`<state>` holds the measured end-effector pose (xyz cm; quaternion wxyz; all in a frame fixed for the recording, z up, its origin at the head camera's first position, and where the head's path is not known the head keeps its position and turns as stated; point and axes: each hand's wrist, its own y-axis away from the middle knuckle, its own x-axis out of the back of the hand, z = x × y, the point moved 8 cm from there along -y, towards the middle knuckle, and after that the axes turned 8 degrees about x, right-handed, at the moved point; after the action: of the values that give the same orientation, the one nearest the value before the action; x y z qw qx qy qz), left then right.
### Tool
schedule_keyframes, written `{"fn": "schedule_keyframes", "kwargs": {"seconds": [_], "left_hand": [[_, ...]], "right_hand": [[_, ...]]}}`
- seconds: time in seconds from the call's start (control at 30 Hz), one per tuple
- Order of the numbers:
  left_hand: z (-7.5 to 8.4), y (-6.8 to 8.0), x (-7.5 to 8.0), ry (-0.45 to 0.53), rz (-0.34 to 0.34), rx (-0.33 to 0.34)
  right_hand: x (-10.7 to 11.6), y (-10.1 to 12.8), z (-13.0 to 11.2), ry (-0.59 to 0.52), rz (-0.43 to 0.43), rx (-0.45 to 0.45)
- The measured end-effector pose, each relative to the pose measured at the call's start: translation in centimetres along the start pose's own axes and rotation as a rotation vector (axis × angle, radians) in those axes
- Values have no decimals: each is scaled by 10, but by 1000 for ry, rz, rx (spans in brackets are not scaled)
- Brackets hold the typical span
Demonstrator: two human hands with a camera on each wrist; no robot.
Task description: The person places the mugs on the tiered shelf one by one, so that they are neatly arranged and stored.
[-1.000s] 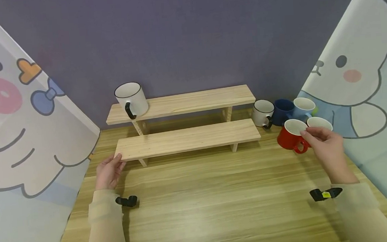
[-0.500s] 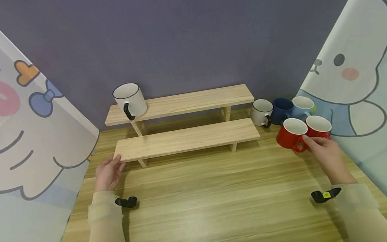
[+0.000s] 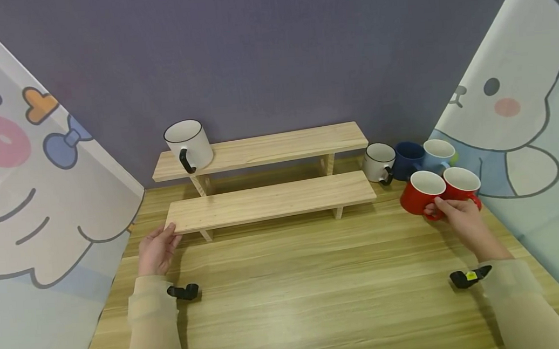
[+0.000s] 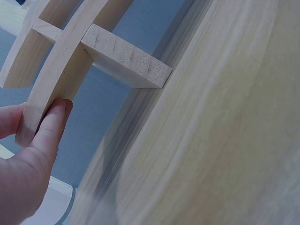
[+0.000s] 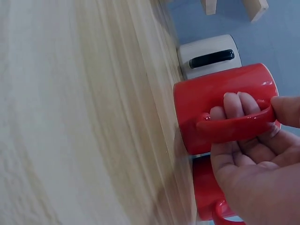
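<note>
My left hand (image 3: pixel 157 251) pinches the left end of the lower board of a two-tier wooden shelf (image 3: pixel 271 201), thumb on one face and fingers on the other, as the left wrist view shows. On the right, my right hand (image 3: pixel 463 221) has its fingers curled through the handle of a red mug (image 5: pixel 225 89), with the thumb against the handle's top. That mug stands on the table. A second red mug (image 3: pixel 461 182) stands right beside it, its handle (image 5: pixel 225 213) showing below my hand in the right wrist view.
A white mug with black rim and handle (image 3: pixel 191 145) sits on the upper tier's left end. Behind the red mugs stand a similar white mug (image 3: pixel 378 162), a dark blue mug (image 3: pixel 407 161) and a light blue mug (image 3: pixel 438 155). Printed side walls flank the wooden table (image 3: pixel 288 293).
My right hand has come down from over the second red mug, and its fingers have closed round the first red mug's handle. The left hand keeps its hold on the shelf.
</note>
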<state>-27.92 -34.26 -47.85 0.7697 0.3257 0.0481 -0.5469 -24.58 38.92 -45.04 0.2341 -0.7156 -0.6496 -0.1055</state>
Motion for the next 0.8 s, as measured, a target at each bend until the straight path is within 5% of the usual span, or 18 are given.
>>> {"fn": "schedule_keyframes", "kwargs": {"seconds": [0.5, 0.8], "left_hand": [[-2, 0, 1, 0, -8, 0], [0, 1, 0, 9, -7, -3]], "right_hand": [[-2, 3, 7, -77, 17, -47], [-5, 14, -4, -482, 125, -39]]}}
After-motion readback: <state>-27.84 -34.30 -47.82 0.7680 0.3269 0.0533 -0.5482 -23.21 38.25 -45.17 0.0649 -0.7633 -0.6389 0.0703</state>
